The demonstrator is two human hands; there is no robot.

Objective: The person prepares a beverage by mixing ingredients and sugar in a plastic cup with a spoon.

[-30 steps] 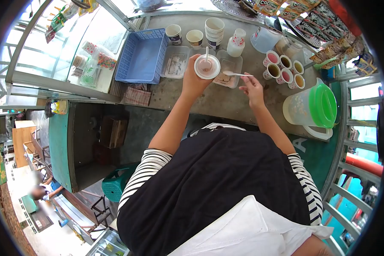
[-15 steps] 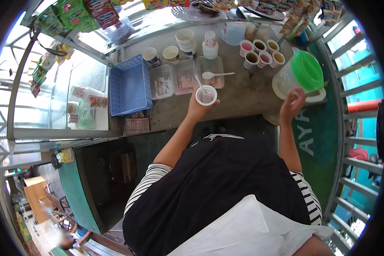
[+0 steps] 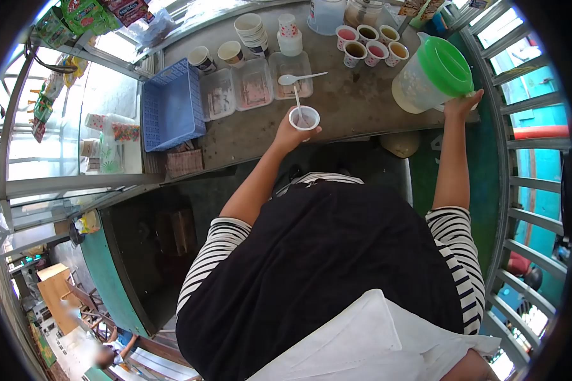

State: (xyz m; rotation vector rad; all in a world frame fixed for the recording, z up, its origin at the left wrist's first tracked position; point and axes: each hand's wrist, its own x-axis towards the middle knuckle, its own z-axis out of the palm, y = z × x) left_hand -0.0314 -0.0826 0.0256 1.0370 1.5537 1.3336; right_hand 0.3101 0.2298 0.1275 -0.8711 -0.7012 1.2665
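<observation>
My left hand (image 3: 290,134) is closed around a small white cup (image 3: 304,119) at the counter's front edge. A white plastic spoon (image 3: 298,96) stands tilted in this cup, with some pinkish-brown stuff at the bottom. On the right, my right hand (image 3: 462,106) grips the handle of a clear pitcher (image 3: 410,86) with a green lid (image 3: 447,65). The pitcher holds a pale liquid and stands at the counter's right end. Most of its handle is hidden by my hand.
Several filled cups (image 3: 375,52) stand left of the pitcher. Shallow plastic containers (image 3: 253,86), one with a spoon (image 3: 303,77) across it, sit beside a blue basket (image 3: 173,108). Stacked paper cups (image 3: 251,33) are behind. Metal bars (image 3: 534,184) line the right side.
My right hand has gone from hovering near the pitcher to gripping its handle. My left hand still holds the cup with the spoon. The view has shifted slightly.
</observation>
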